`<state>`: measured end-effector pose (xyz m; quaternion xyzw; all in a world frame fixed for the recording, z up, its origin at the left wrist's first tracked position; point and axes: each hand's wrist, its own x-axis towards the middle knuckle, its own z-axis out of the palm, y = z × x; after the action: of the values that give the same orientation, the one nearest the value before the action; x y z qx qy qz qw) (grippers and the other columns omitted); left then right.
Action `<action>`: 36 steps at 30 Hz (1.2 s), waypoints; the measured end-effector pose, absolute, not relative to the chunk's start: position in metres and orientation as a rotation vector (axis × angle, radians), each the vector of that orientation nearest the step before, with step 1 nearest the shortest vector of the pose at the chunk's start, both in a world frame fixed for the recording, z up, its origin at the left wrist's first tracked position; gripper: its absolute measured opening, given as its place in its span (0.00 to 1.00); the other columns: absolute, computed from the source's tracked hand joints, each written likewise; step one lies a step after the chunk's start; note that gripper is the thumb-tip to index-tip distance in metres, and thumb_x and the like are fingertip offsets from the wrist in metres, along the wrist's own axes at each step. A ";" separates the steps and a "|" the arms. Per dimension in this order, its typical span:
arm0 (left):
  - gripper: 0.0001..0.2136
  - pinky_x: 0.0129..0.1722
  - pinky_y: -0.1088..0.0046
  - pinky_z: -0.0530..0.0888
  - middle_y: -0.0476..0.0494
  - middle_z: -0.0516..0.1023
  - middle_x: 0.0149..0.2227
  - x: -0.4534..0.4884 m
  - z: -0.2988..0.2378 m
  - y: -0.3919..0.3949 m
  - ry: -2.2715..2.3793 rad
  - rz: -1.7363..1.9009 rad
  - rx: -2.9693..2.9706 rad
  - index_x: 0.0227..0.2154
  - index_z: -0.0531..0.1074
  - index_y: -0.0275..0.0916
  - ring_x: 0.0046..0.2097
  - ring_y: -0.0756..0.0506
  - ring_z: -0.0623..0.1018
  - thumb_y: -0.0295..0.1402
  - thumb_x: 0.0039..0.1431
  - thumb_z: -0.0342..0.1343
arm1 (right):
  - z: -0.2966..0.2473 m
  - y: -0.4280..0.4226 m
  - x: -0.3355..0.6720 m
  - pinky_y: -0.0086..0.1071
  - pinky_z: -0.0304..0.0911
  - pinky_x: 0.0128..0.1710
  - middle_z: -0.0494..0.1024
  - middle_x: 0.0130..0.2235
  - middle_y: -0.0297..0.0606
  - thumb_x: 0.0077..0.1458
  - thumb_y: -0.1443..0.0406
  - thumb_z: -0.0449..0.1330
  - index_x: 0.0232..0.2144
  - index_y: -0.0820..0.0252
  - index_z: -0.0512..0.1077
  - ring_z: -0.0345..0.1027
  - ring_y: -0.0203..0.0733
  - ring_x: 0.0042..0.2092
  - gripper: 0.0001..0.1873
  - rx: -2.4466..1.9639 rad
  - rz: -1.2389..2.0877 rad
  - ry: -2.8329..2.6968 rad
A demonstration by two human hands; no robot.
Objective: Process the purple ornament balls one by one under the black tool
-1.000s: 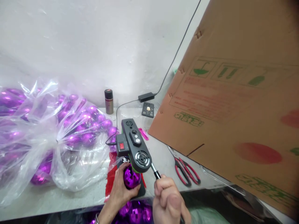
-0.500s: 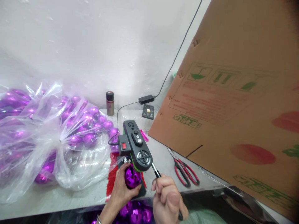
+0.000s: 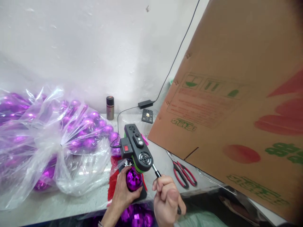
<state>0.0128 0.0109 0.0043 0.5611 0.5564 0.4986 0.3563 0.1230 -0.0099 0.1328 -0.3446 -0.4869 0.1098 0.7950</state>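
Under the near end of a black bench-top drill press (image 3: 139, 148) sits a shiny purple mirror-faceted ball (image 3: 133, 179). My left hand (image 3: 122, 189) curls round the ball's left and near sides, holding it on the dark base. A metal lever with a black grip (image 3: 157, 173) sticks out from the machine's right side, and my right hand (image 3: 168, 197) is closed round it. The ball's top is partly hidden by the machine head. Red cloth-like material (image 3: 114, 179) lies under the base.
A clear plastic bag (image 3: 59, 142) of purple balls fills the left. Red-handled scissors (image 3: 184, 175) lie right of the machine, beside a big cardboard box (image 3: 213, 110). Behind stand a dark bottle (image 3: 110, 108), a power adapter (image 3: 145, 104) and a black card-like item (image 3: 147, 116). More purple balls (image 3: 137, 216) are below the table edge.
The view has shifted slightly, so the box and scissors appear farther left. Both hands keep their holds on the ball and the lever, with little visible movement.
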 end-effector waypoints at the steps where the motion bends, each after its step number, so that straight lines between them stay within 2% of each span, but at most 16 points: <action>1: 0.34 0.62 0.39 0.76 0.34 0.83 0.53 0.013 0.003 0.011 1.440 1.300 1.451 0.56 0.75 0.40 0.57 0.26 0.81 0.39 0.41 0.71 | 0.133 -0.010 0.122 0.28 0.59 0.21 0.65 0.22 0.28 0.77 0.58 0.52 0.19 0.56 0.61 0.62 0.33 0.22 0.31 -0.740 0.233 -1.040; 17: 0.33 0.61 0.39 0.77 0.32 0.83 0.54 0.005 0.003 0.015 1.395 1.224 1.530 0.57 0.75 0.38 0.57 0.26 0.82 0.37 0.45 0.72 | 0.128 -0.009 0.118 0.27 0.60 0.21 0.63 0.22 0.27 0.77 0.59 0.52 0.19 0.56 0.60 0.62 0.33 0.23 0.30 -0.692 0.213 -1.023; 25: 0.34 0.62 0.40 0.77 0.32 0.82 0.55 0.006 0.002 0.012 1.433 1.182 1.519 0.59 0.73 0.37 0.58 0.28 0.81 0.38 0.46 0.70 | 0.110 -0.014 0.114 0.28 0.63 0.22 0.67 0.22 0.29 0.78 0.55 0.52 0.18 0.57 0.60 0.64 0.32 0.22 0.33 -0.707 0.212 -1.027; 27: 0.34 0.62 0.39 0.77 0.32 0.83 0.55 0.006 0.001 0.013 1.432 1.183 1.515 0.59 0.74 0.37 0.58 0.28 0.81 0.37 0.45 0.71 | 0.116 -0.013 0.116 0.28 0.61 0.23 0.66 0.21 0.29 0.77 0.56 0.54 0.18 0.57 0.60 0.63 0.32 0.22 0.32 -0.713 0.210 -1.027; 31: 0.35 0.63 0.39 0.76 0.32 0.82 0.57 0.002 -0.003 0.015 1.397 1.188 1.536 0.59 0.74 0.38 0.60 0.27 0.81 0.37 0.45 0.72 | 0.146 -0.008 0.126 0.28 0.55 0.22 0.61 0.20 0.27 0.75 0.63 0.56 0.19 0.57 0.61 0.62 0.33 0.23 0.28 -0.739 0.227 -1.033; 36: 0.36 0.66 0.40 0.75 0.32 0.81 0.59 0.000 0.003 0.014 1.354 1.193 1.483 0.59 0.73 0.39 0.62 0.28 0.81 0.39 0.45 0.73 | 0.177 -0.006 0.130 0.30 0.57 0.26 0.60 0.20 0.27 0.75 0.63 0.58 0.19 0.57 0.59 0.61 0.32 0.24 0.29 -0.832 0.271 -1.088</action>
<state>-0.0001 0.0138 0.0033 0.5841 0.5332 0.4700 0.3921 0.1301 -0.0060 0.1772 -0.3831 -0.5009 0.1247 0.7660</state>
